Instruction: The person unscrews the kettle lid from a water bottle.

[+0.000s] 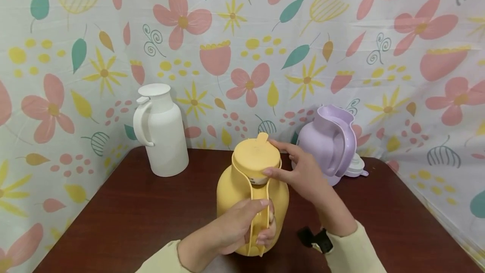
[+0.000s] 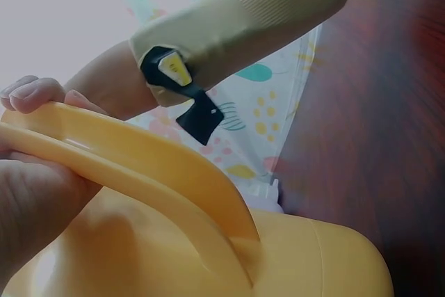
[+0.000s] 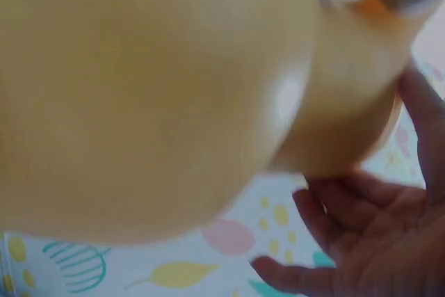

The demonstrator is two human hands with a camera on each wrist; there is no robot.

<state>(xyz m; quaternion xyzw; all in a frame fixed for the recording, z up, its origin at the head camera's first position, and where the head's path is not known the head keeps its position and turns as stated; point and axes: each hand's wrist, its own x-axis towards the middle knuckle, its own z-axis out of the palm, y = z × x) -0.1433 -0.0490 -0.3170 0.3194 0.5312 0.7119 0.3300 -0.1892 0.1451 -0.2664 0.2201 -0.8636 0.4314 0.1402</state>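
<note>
A yellow thermos jug (image 1: 227,191) stands upright on the table at the near middle. My left hand (image 1: 240,226) grips its handle (image 2: 188,186), with the fingers wrapped through the loop and the thumb on top. The round yellow lid (image 1: 251,155) sits at the jug's mouth, its small tab pointing to the far side. A whitish band (image 1: 258,180) shows under the lid's near edge. My right hand (image 1: 305,172) holds the lid from the right between thumb and fingers. In the right wrist view, the jug's blurred body fills much of the picture beside that hand.
On the dark red-brown table (image 1: 159,218), a white thermos jug (image 1: 166,138) stands at the back left. At the back right is a lilac jug (image 1: 322,142) without a lid, with a white lid (image 1: 355,167) beside it. A flowered cloth (image 1: 235,20) hangs behind the table.
</note>
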